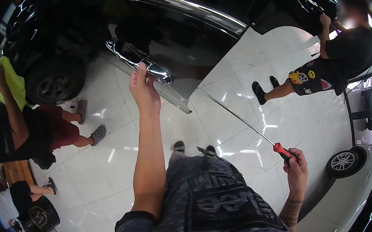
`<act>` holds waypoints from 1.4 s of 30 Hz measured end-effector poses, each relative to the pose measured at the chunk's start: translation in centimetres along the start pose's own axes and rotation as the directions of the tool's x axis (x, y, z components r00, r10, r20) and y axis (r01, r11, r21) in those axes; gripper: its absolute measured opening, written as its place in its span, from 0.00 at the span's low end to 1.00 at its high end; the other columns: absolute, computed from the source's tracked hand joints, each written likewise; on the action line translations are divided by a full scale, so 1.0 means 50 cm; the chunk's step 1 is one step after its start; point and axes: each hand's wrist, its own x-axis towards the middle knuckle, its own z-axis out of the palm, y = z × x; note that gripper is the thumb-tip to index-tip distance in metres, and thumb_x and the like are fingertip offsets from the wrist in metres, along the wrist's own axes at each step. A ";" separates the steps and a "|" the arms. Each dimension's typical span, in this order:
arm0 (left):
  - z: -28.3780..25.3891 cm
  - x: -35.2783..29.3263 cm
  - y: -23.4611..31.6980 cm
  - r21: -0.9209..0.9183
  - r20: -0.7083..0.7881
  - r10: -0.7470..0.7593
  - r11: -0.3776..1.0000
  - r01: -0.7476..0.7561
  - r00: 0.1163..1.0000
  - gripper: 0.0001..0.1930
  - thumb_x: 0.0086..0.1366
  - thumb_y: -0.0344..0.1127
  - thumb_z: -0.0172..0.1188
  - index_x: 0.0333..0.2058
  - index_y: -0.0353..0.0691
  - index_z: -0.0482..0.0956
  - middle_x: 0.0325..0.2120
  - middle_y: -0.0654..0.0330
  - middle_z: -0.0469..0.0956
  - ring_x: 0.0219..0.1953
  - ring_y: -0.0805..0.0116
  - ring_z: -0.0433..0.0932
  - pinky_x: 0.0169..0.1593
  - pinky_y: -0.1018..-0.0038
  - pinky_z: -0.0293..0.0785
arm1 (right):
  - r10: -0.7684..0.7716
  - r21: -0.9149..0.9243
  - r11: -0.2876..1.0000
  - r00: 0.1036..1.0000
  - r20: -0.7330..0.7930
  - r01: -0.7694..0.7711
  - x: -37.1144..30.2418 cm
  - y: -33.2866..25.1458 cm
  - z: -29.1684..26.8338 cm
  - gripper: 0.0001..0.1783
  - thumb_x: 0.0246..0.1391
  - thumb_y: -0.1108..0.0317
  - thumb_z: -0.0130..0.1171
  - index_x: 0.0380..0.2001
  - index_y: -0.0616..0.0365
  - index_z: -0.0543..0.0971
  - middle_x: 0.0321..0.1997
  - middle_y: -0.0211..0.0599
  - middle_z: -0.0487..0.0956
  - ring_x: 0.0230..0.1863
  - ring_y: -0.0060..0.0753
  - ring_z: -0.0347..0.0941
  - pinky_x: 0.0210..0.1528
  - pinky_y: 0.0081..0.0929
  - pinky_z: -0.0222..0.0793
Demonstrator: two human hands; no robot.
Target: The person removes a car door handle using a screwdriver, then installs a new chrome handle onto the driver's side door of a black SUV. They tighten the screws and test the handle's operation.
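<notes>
A black car door with a chrome door handle [161, 74] stands in front of me. My left hand [142, 85] reaches up to the handle and has its fingers curled on it near the middle. Off to the right and lower, my right hand [296, 170] grips a long screwdriver [283, 151] by its red and black handle. The thin metal shaft slants up and left, and its far end shows by the door's rear edge [190, 98]. Whether the tip touches the door there, I cannot tell.
At the left a person with a yellow-green cloth [16, 85] stands near the black car's wheel [55, 84]. Another person [348, 47] works at the car's rear on the right. A light-coloured car [331, 200] sits at lower right, a black drum [42, 219] at lower left.
</notes>
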 end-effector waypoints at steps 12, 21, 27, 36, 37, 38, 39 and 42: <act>-0.049 0.007 -0.010 -0.474 0.195 0.011 0.877 0.085 0.981 0.17 0.55 0.37 0.63 0.43 0.43 0.72 0.39 0.66 0.76 0.42 0.70 0.73 0.46 0.72 0.65 | -0.011 -0.067 0.998 0.994 0.109 0.018 0.026 0.010 -0.034 0.16 0.53 0.70 0.51 0.45 0.63 0.68 0.27 0.28 0.69 0.24 0.16 0.62 0.23 0.13 0.54; -0.007 -0.029 0.025 0.028 0.075 -0.087 0.996 0.085 0.993 0.18 0.52 0.31 0.66 0.40 0.43 0.68 0.33 0.66 0.74 0.38 0.73 0.70 0.45 0.70 0.65 | 0.006 -0.073 0.997 0.995 0.095 0.001 0.022 0.004 -0.032 0.15 0.53 0.70 0.51 0.45 0.63 0.68 0.27 0.28 0.69 0.23 0.16 0.62 0.23 0.13 0.54; 0.038 -0.044 0.069 0.160 -0.084 -0.307 0.935 0.317 0.948 0.17 0.52 0.38 0.68 0.37 0.44 0.70 0.33 0.65 0.73 0.38 0.70 0.70 0.45 0.72 0.66 | 0.034 -0.034 0.999 0.998 0.056 -0.032 0.023 0.010 -0.026 0.14 0.53 0.71 0.52 0.42 0.63 0.69 0.24 0.27 0.67 0.22 0.16 0.58 0.24 0.14 0.54; 0.016 -0.036 0.074 0.274 -0.006 -0.287 0.921 0.278 0.958 0.18 0.52 0.36 0.67 0.36 0.41 0.67 0.30 0.64 0.71 0.35 0.68 0.71 0.46 0.66 0.70 | 0.013 -0.038 0.999 0.997 0.080 -0.010 0.025 0.019 -0.032 0.13 0.53 0.72 0.51 0.42 0.64 0.69 0.24 0.26 0.67 0.22 0.16 0.58 0.24 0.14 0.54; 0.011 -0.036 0.069 0.272 -0.004 -0.281 0.923 0.271 0.960 0.17 0.52 0.36 0.67 0.35 0.41 0.67 0.29 0.64 0.71 0.35 0.68 0.71 0.45 0.66 0.69 | 0.019 -0.048 0.999 0.997 0.076 -0.016 0.026 0.019 -0.034 0.13 0.53 0.72 0.51 0.42 0.64 0.69 0.24 0.26 0.67 0.22 0.16 0.58 0.24 0.14 0.54; 0.006 -0.036 0.064 0.269 -0.002 -0.274 0.926 0.265 0.962 0.17 0.52 0.37 0.66 0.35 0.41 0.67 0.28 0.65 0.70 0.35 0.68 0.70 0.43 0.66 0.69 | 0.026 -0.058 0.998 0.997 0.072 -0.022 0.026 0.019 -0.035 0.13 0.53 0.72 0.51 0.42 0.64 0.69 0.24 0.27 0.67 0.22 0.16 0.58 0.24 0.14 0.55; 0.004 -0.035 0.061 0.266 0.001 -0.268 0.929 0.258 0.963 0.16 0.53 0.37 0.65 0.34 0.41 0.67 0.27 0.65 0.69 0.34 0.68 0.70 0.42 0.66 0.69 | 0.033 -0.068 0.997 0.997 0.067 -0.028 0.027 0.020 -0.036 0.13 0.53 0.72 0.51 0.42 0.64 0.69 0.24 0.27 0.67 0.22 0.16 0.58 0.25 0.14 0.55; 0.006 -0.039 0.055 0.305 0.028 -0.247 0.925 0.227 0.969 0.15 0.54 0.38 0.64 0.33 0.41 0.66 0.26 0.66 0.68 0.33 0.68 0.70 0.40 0.68 0.68 | -0.030 -0.119 0.992 0.998 0.059 0.037 0.031 0.033 -0.041 0.13 0.53 0.72 0.51 0.41 0.65 0.70 0.23 0.27 0.67 0.20 0.16 0.59 0.22 0.13 0.55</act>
